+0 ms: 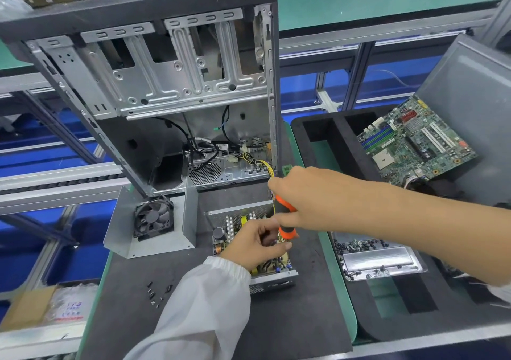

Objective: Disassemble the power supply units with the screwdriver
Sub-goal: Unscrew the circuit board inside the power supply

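Observation:
An opened power supply unit (235,225) lies on the dark mat, its circuit board exposed. My right hand (304,193) grips an orange and black screwdriver (286,218) held upright over the board's right side. Over the board's middle, my left hand (255,245) has its fingers curled around something near the screwdriver's lower end; what it pinches is hidden. The unit's removed metal cover with a black fan (153,217) lies to the left. Yellow wires (262,164) run from the unit into the open computer case (166,83) behind.
Several loose black screws (157,293) lie on the mat (276,318) at the front left. A metal tray (378,260) with screws sits to the right. A green motherboard (414,141) leans on a grey panel at the far right. A cardboard box (44,307) stands lower left.

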Demonstrator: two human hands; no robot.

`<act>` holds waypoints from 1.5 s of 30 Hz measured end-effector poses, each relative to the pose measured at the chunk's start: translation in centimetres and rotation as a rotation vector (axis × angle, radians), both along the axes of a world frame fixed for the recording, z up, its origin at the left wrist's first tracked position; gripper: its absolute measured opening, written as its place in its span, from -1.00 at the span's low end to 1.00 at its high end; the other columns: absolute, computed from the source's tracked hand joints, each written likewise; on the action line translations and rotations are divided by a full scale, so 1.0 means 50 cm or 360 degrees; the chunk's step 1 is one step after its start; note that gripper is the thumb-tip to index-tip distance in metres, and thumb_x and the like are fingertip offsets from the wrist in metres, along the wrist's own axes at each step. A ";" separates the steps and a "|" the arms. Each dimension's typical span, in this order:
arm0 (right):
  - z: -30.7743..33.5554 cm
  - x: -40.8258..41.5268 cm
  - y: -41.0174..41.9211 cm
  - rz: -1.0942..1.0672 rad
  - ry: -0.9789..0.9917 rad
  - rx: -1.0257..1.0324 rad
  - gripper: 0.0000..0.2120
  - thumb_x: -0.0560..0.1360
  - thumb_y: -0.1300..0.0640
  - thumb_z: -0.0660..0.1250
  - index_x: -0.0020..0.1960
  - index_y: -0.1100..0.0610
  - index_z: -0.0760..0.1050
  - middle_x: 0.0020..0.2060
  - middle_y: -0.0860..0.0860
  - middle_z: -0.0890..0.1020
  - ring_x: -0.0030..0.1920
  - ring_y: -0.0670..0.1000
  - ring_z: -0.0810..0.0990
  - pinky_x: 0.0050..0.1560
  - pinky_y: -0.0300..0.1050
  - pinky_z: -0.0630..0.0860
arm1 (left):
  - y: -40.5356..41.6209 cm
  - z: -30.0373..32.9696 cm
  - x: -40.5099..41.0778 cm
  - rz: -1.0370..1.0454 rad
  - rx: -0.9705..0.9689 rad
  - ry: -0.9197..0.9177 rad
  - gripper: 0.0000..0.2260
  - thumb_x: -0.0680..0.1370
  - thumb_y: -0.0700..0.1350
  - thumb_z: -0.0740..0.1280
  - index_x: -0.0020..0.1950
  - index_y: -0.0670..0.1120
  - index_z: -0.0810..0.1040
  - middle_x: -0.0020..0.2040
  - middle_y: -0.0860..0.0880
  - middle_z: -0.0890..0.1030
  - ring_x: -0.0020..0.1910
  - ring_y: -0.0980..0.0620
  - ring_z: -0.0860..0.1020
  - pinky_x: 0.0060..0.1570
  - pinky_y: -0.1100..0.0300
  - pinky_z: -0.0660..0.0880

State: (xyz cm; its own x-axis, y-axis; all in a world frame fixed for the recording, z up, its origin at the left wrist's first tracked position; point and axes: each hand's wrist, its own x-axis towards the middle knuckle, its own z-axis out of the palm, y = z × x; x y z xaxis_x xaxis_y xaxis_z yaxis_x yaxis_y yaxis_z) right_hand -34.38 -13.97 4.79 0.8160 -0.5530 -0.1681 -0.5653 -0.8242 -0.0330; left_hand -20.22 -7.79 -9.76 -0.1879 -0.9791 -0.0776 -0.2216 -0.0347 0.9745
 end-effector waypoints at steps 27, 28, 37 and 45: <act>0.098 0.032 -0.038 -0.0147 -0.0677 -0.0073 -0.65 0.44 -0.17 0.30 -0.18 0.15 0.44 -0.42 -0.02 0.48 -0.40 -0.02 0.46 -0.37 -0.07 0.42 | 0.024 0.026 0.066 0.0738 0.0608 0.0497 -0.65 0.68 -0.10 0.13 -0.29 -0.17 0.40 -0.48 -0.01 0.36 -0.59 0.14 0.20 -0.62 0.34 0.14; 0.098 0.033 -0.036 -0.0136 -0.0656 -0.0066 -0.65 0.44 -0.16 0.29 -0.18 0.15 0.43 -0.41 -0.02 0.48 -0.40 -0.02 0.45 -0.36 -0.06 0.44 | 0.024 0.026 0.070 0.0786 0.0577 0.0513 -0.67 0.68 -0.14 0.13 -0.27 -0.18 0.42 -0.47 -0.02 0.37 -0.58 0.13 0.22 -0.62 0.33 0.16; 0.066 0.036 -0.010 -0.0075 -0.0422 0.0207 -0.69 0.41 -0.13 0.35 -0.23 0.12 0.44 -0.46 -0.05 0.43 -0.45 -0.03 0.41 -0.38 -0.06 0.45 | 0.016 0.022 0.091 0.0838 0.0144 0.0405 -0.72 0.54 -0.12 0.20 -0.32 -0.11 0.58 -0.44 -0.02 0.34 -0.51 0.11 0.23 -0.52 0.31 0.16; -0.006 0.052 -0.001 0.0014 -0.0281 0.0242 -0.68 0.39 -0.16 0.33 -0.24 0.08 0.40 -0.46 -0.04 0.41 -0.36 0.03 0.48 -0.41 -0.03 0.46 | 0.031 -0.006 0.066 0.0704 -0.0009 0.0018 -0.54 0.62 0.10 0.12 -0.48 0.16 0.51 -0.56 0.16 0.25 -0.55 0.20 0.21 -0.49 0.36 0.16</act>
